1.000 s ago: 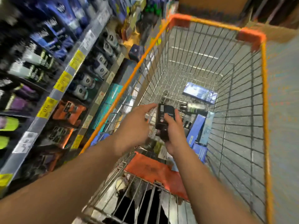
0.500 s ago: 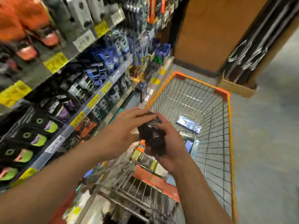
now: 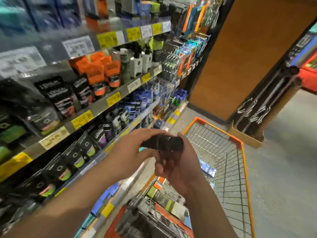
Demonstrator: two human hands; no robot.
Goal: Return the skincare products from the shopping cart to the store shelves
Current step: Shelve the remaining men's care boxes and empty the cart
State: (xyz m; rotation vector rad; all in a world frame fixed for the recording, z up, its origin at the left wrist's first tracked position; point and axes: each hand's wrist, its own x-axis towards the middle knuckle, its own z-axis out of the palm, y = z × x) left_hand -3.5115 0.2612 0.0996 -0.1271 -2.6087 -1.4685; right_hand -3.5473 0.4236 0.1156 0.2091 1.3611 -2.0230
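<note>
1. Head view, hands: the left hand (image 3: 132, 152) and right hand (image 3: 178, 167) meet above the near end of the cart (image 3: 240, 146), both on one dark package (image 3: 163, 143).
2. Left hand: fingers curled over the top and left end of the package, thumb below it; the fingers lie close together, not spread.
3. Right hand: palm turned up beneath the package, fingers bent up round its right end, one fingertip showing at the top edge. How tightly it grips cannot be told (the package hides most of the fingers).
4. Package: held roughly level, clear of the cart and of the shelves (image 3: 96, 109), between the two.
5. Cart: wire basket with orange rim, standing just right of the shelves; a blue box (image 3: 206, 167) lies inside on the bottom.
6. Shelves: rows of dark pouches (image 3: 58, 97), orange packs (image 3: 103, 71) and blue tubes (image 3: 137, 103), with yellow price tags (image 3: 82, 118) along the edges. Print is blurred.
</note>
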